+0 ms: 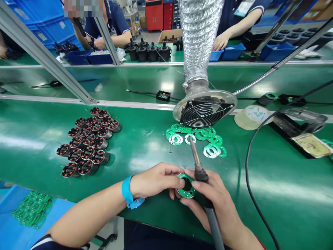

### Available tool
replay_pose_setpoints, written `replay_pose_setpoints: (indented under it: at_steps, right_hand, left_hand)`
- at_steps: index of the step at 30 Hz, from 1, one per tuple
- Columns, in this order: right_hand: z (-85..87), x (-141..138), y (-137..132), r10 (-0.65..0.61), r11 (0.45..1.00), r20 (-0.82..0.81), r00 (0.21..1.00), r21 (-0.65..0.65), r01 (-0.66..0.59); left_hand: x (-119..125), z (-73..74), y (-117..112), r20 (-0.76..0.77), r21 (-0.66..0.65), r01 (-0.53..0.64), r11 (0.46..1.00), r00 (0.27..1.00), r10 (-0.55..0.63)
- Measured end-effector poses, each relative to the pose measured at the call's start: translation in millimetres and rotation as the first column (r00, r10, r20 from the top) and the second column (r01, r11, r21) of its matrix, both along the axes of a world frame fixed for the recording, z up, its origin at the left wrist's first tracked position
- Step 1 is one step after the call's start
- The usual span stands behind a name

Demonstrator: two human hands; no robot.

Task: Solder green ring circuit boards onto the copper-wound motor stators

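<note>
My left hand (153, 180), with a blue band at the wrist, grips a motor stator topped by a green ring-shaped circuit board (190, 192). Its thumb presses on the board's rim. A soldering iron (201, 172) lies in my right hand (223, 201), its tip pointing away from me. The right thumb and fingers also touch the ring board's right side. Beyond the hands, several loose ring boards (212, 151), green and whitish, lie in an overlapping cluster. Several motor stators (87, 166) with copper windings stand grouped at the left.
A fume extractor fan (205, 113) on a silver duct (199, 38) hangs over the ring boards. At right are a tape roll (249, 118), an iron stand with sponge (312, 144) and a black cable (248, 173). A blue bin (59, 211) holds more boards. Co-workers sit opposite.
</note>
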State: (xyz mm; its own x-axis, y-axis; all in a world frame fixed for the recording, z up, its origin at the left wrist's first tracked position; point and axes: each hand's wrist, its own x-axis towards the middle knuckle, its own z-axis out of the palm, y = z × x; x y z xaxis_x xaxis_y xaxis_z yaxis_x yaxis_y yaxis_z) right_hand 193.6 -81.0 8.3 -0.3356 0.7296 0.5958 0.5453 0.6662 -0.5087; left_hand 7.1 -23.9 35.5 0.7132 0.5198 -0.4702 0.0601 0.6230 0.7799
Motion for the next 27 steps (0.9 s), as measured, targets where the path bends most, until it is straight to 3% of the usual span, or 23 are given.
replay_pose_setpoints:
  at_steps: [3,6,8,10,13,15,16,17,20,24,27]
  right_hand:
    - [10.2,2,6,-0.006,0.991,0.163,0.987,0.132,-0.016]
    - [23.5,9,10,0.041,0.988,0.275,0.961,0.13,-0.079]
    - [28.9,22,13,0.05,0.99,0.298,0.953,0.113,-0.087]
    - [28.5,44,19,-0.019,0.989,0.307,0.951,0.143,-0.027]
    - [17.4,94,36,-0.3,0.942,0.319,0.899,0.247,0.227]
    - [5.9,129,52,-0.52,0.85,0.307,0.797,0.28,0.447]
    - [0.0,144,60,-0.604,0.795,0.294,0.74,0.287,0.535]
    - [-5.5,157,68,-0.634,0.773,0.294,0.715,0.256,0.58]
    - [-17.2,180,84,-0.543,0.825,0.308,0.781,0.022,0.565]
    - [-24.2,187,83,-0.549,0.831,0.209,0.809,0.036,0.555]
    - [-30.4,184,79,-0.504,0.864,0.186,0.844,0.085,0.497]
  left_hand:
    - [6,-1.9,-2,-0.025,-0.086,-0.013,0.996,1.0,0.011]
    - [15,-3.4,-1,-0.06,-0.168,0.035,0.985,0.997,-0.045]
    - [17,-1.0,7,-0.116,-0.132,0.05,0.99,0.991,-0.065]
    - [13,4.8,22,-0.204,0.021,-0.021,1.0,0.979,0.025]
    - [0,15.5,62,-0.309,0.319,-0.224,0.921,0.894,0.324]
    - [-7,19.0,95,-0.365,0.463,-0.359,0.81,0.756,0.543]
    - [-8,19.0,112,-0.381,0.504,-0.387,0.772,0.703,0.601]
    - [-8,17.7,129,-0.39,0.53,-0.401,0.747,0.667,0.635]
    - [0,8.9,177,-0.431,0.581,-0.401,0.708,0.587,0.686]
    - [18,-4.4,223,-0.498,0.627,-0.341,0.7,0.516,0.697]
    - [29,-9.0,242,-0.523,0.676,-0.273,0.684,0.475,0.707]
